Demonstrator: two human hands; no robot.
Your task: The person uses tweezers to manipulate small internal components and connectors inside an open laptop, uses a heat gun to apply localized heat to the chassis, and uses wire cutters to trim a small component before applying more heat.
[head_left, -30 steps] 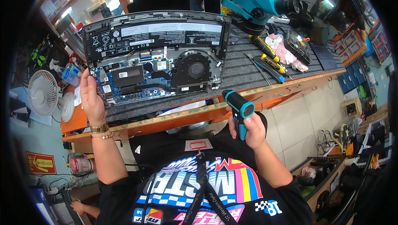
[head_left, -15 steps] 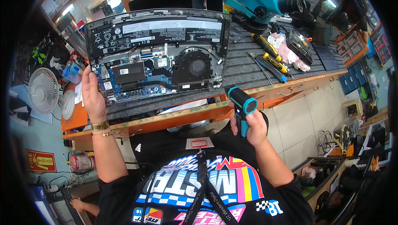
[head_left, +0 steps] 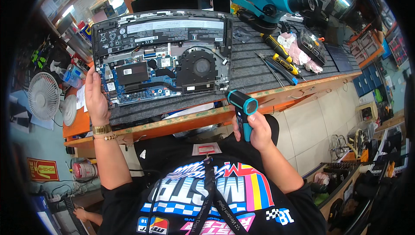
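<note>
An opened laptop base [head_left: 160, 55] lies on the bench mat with its battery [head_left: 173, 30], blue circuit board [head_left: 151, 88] and round cooling fan [head_left: 200, 67] exposed. My left hand [head_left: 96, 96] grips its left edge, fingers along the side; the part of the hand behind the edge is hidden. In my right hand [head_left: 256, 131] is a black and teal handheld air blower [head_left: 244, 102], fingers wrapped round its handle. The blower's narrow front end points toward the laptop's near right corner, just beyond the bench edge, apart from the laptop.
A teal microscope [head_left: 270, 1] stands at the back right. Nearer are yellow-black screwdrivers [head_left: 276, 48], tweezers [head_left: 270, 68], a crumpled pink cloth [head_left: 294, 46] and a clear case [head_left: 312, 46]. A white fan [head_left: 44, 95] is at the left. Another person's hand [head_left: 80, 213] shows lower left.
The laptop has shifted slightly left and sits a little lower, my left hand staying on its edge. My right hand has moved the blower slightly left.
</note>
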